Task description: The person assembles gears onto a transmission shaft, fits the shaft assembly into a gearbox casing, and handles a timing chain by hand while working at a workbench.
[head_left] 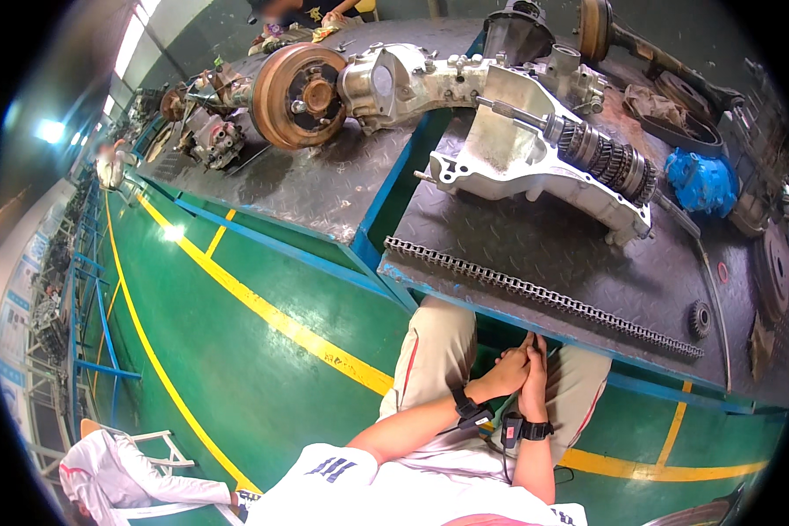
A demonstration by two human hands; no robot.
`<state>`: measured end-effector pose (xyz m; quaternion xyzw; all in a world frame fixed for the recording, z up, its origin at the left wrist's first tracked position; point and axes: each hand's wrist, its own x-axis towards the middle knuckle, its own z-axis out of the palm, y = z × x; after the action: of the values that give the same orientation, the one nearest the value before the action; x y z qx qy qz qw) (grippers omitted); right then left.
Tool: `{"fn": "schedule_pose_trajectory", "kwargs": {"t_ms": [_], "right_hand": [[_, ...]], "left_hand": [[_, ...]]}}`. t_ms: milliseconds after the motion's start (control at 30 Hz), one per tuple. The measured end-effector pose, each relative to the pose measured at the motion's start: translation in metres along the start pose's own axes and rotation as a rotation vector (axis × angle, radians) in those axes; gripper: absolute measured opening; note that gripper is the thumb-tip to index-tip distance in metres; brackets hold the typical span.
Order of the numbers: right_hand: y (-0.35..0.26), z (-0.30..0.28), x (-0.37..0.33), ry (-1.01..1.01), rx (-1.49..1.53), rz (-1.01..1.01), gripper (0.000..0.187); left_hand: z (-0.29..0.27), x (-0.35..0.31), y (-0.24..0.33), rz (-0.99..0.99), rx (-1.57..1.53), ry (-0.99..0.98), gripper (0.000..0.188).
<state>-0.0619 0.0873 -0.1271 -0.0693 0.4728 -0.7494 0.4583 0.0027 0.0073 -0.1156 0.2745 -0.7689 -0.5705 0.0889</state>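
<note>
My left hand (pixel 505 373) and my right hand (pixel 536 379) are clasped together between my knees, just below the front edge of the workbench (pixel 535 241). The fingers are folded and pressed against each other, partly hidden, and no object shows in them. Nearest to them on the bench lies a roller chain (pixel 543 294), stretched along the front edge. Behind the chain sits an opened aluminium gearbox housing (pixel 508 136), with a shaft carrying a stack of gears (pixel 600 158) resting across it. A small gear (pixel 700 319) lies near the chain's right end.
A rusty brake drum (pixel 296 95) on an axle stands on the adjoining bench. A blue-wrapped part (pixel 701 181) and a thin rod (pixel 710 280) are at right. One person (pixel 123 473) sits at lower left; another person (pixel 311 10) is across the bench.
</note>
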Motion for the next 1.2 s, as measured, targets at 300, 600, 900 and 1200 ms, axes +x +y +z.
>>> {"fn": "schedule_pose_trajectory", "kwargs": {"t_ms": [300,600,900,1200], "right_hand": [[0.000,0.004,-0.001,0.011,-0.014,0.006,0.057],[-0.002,0.006,-0.003,0.012,-0.009,0.014,0.056],[0.003,0.003,0.000,0.014,0.003,0.033,0.058],[0.001,0.003,-0.001,0.010,-0.007,0.051,0.059]], "left_hand": [[0.002,0.001,-0.011,0.021,0.014,-0.003,0.063],[-0.001,0.002,-0.010,-0.020,-0.009,-0.079,0.065],[0.007,0.005,-0.026,-0.004,0.040,-0.071,0.066],[-0.002,0.003,-0.012,-0.060,0.090,-0.112,0.063]]}}
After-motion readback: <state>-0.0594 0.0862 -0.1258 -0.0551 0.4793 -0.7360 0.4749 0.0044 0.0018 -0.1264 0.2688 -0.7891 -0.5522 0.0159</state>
